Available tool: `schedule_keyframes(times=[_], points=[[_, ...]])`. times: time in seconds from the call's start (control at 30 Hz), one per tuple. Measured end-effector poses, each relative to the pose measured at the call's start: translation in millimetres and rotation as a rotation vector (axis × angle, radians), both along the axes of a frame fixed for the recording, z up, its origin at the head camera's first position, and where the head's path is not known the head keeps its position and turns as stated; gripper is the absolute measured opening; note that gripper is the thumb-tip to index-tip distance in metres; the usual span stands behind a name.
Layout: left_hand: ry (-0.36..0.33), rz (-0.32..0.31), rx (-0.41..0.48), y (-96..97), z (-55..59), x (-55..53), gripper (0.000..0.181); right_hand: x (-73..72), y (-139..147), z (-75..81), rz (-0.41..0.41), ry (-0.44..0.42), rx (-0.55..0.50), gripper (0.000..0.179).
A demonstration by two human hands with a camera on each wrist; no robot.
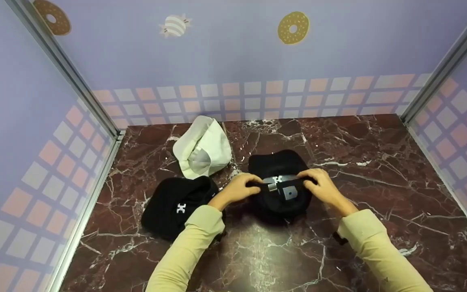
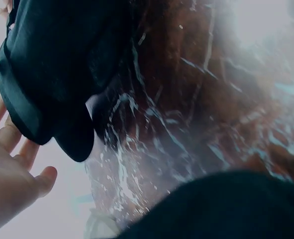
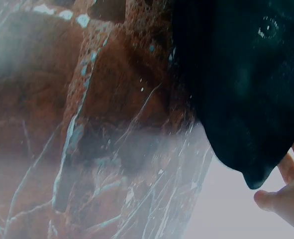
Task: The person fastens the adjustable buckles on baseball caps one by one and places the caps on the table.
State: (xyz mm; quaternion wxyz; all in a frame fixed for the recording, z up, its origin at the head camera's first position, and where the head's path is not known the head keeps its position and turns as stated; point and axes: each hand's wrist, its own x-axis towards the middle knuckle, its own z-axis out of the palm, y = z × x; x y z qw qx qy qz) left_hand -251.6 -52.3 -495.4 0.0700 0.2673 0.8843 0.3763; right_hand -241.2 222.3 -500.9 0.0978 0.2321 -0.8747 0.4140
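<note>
A black baseball cap (image 1: 280, 162) is between both hands, its opening facing up and showing a white logo, a metal buckle and a grey label. My left hand (image 1: 239, 187) holds its left edge; in the left wrist view, fingers (image 2: 6, 132) lie behind the fabric with the thumb apart from it. At the right edge my right hand (image 1: 322, 185) grips the cap, with its thumb close to a dark tip of fabric in the right wrist view. Whether the cap fully rests on the table cannot be told.
Left of the held cap lies a second black cap (image 1: 162, 207) with a white logo, partly behind my left sleeve. A white cap (image 1: 217, 148) sits farther back. The red marbled table (image 1: 379, 170) meets purple patterned panels (image 1: 233, 56) at the back and sides.
</note>
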Motion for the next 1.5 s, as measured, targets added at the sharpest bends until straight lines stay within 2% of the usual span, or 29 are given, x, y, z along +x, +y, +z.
schedule_keyframes(times=[0.17, 0.23, 0.37, 0.47, 0.6, 0.73, 0.9, 1.03, 1.2, 1.33, 1.4, 1.5], points=[[0.007, 0.015, 0.017, -7.0, -4.2, 0.7, 0.037, -4.3, 7.8, -4.8, 0.004, 0.022, -0.055, 0.036], [0.024, 0.007, -0.003, -8.3, -5.9, 0.6, 0.039, -6.7, 10.2, -7.5, 0.016, 0.047, -0.057, 0.04], [0.033, 0.008, -0.056, -9.7, -7.9, 0.1, 0.037, -8.9, 13.1, -11.1, -0.007, 0.039, -0.022, 0.043], [0.036, 0.022, -0.061, -10.3, -9.0, -0.3, 0.03, -8.7, 13.6, -11.6, -0.039, -0.018, -0.019, 0.037], [0.04, 0.045, -0.018, -10.1, -10.5, -0.7, 0.022, -8.5, 13.1, -11.1, -0.046, -0.098, -0.04, 0.024], [0.03, 0.088, 0.036, -8.8, -11.9, -0.7, 0.019, -8.0, 12.5, -9.2, -0.058, -0.142, -0.006, 0.019], [0.058, 0.138, 0.054, -7.4, -12.5, 1.4, 0.017, -6.3, 11.8, -6.7, -0.086, -0.102, 0.032, 0.016], [0.083, 0.159, 0.055, -7.0, -12.0, 2.7, 0.016, -5.6, 10.4, -6.3, -0.063, -0.07, -0.002, 0.017], [0.102, 0.174, 0.073, -7.8, -11.2, 2.5, 0.019, -4.5, 7.8, -6.2, -0.022, -0.086, -0.012, 0.018], [0.091, 0.184, 0.083, -9.0, -11.6, 2.9, 0.022, -2.9, 6.0, -4.9, -0.012, -0.132, -0.025, 0.022], [0.081, 0.192, 0.089, -9.3, -12.4, 3.2, 0.022, -1.7, 4.5, -2.9, -0.003, -0.181, -0.058, 0.022], [0.086, 0.198, 0.089, -9.0, -13.4, 4.1, 0.021, 3.5, 0.4, 6.9, 0.027, -0.251, -0.111, 0.019]])
